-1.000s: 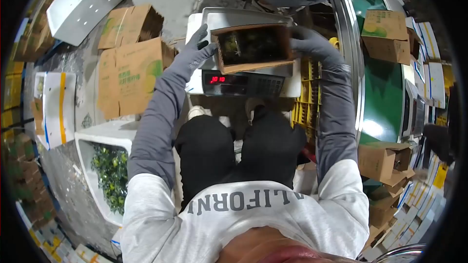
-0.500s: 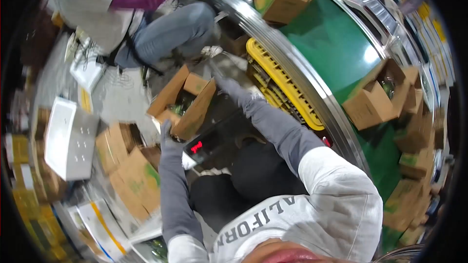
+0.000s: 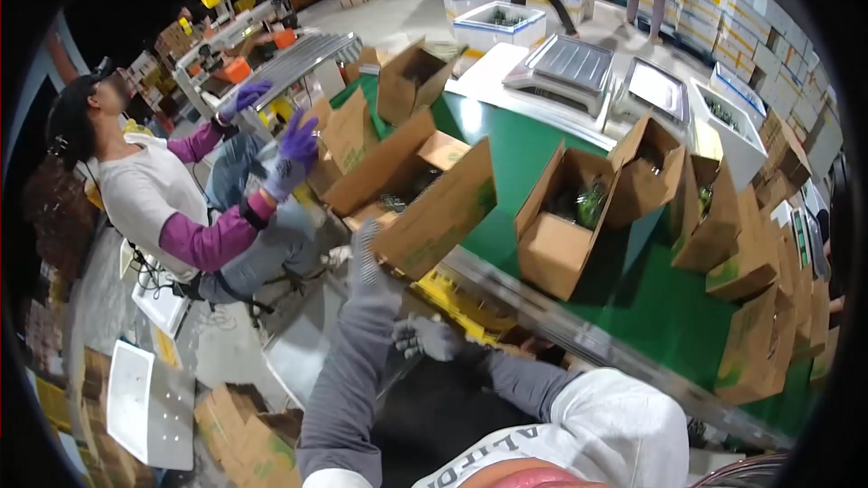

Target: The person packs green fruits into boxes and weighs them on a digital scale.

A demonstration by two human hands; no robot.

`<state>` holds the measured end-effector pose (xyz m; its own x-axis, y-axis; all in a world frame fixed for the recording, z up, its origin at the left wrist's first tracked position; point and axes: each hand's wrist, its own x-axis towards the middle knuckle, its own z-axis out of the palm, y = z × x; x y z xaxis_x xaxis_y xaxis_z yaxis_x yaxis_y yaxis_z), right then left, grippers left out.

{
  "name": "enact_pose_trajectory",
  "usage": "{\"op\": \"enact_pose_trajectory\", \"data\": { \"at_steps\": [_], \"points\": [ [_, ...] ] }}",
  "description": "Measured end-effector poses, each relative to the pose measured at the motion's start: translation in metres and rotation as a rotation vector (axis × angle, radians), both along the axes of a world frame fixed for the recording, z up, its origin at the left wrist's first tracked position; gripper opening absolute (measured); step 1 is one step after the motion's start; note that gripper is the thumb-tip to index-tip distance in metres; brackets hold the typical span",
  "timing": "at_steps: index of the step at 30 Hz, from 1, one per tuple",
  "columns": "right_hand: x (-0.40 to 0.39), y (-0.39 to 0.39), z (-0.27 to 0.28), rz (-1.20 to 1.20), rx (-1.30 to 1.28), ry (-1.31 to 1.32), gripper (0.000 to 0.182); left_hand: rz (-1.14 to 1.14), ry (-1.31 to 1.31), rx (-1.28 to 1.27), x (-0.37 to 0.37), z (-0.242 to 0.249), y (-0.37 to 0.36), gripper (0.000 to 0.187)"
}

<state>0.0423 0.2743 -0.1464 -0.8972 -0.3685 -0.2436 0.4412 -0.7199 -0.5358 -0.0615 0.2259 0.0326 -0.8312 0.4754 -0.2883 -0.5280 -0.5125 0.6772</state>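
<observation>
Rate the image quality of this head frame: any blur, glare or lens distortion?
Head view: strong fisheye bending, with black corners; the left hand under the open carton and the right hand are motion-smeared; overhead light glares on the green belt; far cartons stay fairly sharp.

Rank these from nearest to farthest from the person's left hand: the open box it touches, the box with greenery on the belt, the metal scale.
1. Open box, at the left hand.
2. Box with greenery, mid-belt to the right.
3. Metal scale, beyond the belt.

We stood in a produce packing warehouse — open cartons (image 3: 556,226) rode a green conveyor belt (image 3: 651,294), weighing scales (image 3: 562,68) and stacked boxes (image 3: 755,32) around us.
</observation>
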Motion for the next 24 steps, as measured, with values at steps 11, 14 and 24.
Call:
{"op": "enact_pose_trajectory", "data": {
  "at_steps": [11,14,24],
  "points": [
    [0.034,0.029,0.067,-0.162,0.177,0.274,0.035,-0.061,0.263,-0.476,0.002,-0.022,0.041,0.064],
    [0.015,0.030,0.007,-0.059,-0.053,0.069,0.045,-0.125,0.416,-0.609,0.016,-0.008,-0.048,0.053],
    [-0.013,-0.004,0.030,0.067,0.180,0.092,0.043,0.410,0.047,-2.006,0.178,-0.130,-0.463,0.072]
  ]
}}
